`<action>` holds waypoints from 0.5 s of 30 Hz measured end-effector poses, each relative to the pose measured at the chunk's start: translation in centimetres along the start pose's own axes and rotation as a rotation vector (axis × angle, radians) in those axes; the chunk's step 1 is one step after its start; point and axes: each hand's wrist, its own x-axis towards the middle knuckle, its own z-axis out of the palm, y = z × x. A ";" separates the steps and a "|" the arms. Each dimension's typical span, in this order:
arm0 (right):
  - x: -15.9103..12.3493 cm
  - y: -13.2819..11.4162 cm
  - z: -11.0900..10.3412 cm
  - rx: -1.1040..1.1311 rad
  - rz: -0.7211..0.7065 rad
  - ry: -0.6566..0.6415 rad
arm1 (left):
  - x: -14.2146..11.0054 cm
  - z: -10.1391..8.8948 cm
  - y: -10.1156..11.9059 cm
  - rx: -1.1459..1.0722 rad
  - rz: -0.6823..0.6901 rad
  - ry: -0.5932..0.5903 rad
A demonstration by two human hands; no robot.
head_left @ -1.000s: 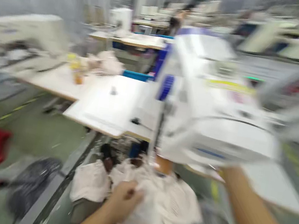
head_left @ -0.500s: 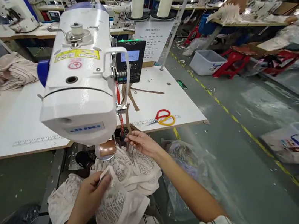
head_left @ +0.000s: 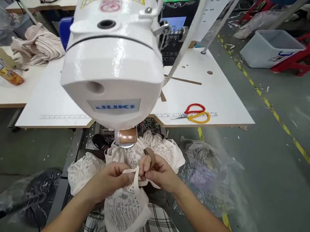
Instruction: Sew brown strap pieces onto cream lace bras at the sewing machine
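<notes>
My left hand (head_left: 113, 180) is closed on the narrow strap end of a cream lace bra (head_left: 124, 212), whose lace cup hangs down over my lap. Close against it, my right hand (head_left: 161, 172) pinches a narrow brown strip (head_left: 150, 155) that curls up from the fingers. The fingertips of both hands meet at the bra's pointed end; exactly what touches what there is hidden. More of the cream lace (head_left: 164, 149) is bunched behind the hands, beneath the head of a white sewing machine (head_left: 114, 73).
Red-and-yellow-handled scissors (head_left: 195, 113) lie on the white machine table (head_left: 225, 100) to the right. A loose brown strip (head_left: 186, 81) is behind them. Folded beige fabric (head_left: 40, 45) and an orange-yellow packet (head_left: 2, 68) sit at left. A clear plastic bag (head_left: 207, 172) lies on the floor.
My right hand has come away from beside the machine with the brown strip, down to the left hand. The left hand has lifted the bra's end to meet it. The view has tilted down.
</notes>
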 end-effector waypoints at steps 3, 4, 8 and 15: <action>-0.2 1.5 0.2 0.242 0.216 0.120 | -0.1 0.4 -0.2 0.143 0.097 0.148; -0.3 1.9 0.4 0.274 0.307 0.130 | -0.2 0.6 -0.1 0.224 0.116 0.203; -0.1 2.3 1.7 0.124 0.411 0.273 | -0.7 1.5 0.6 0.489 0.160 0.323; 1.4 -0.8 1.4 -0.060 0.198 0.619 | -1.1 1.3 0.4 0.653 0.206 0.434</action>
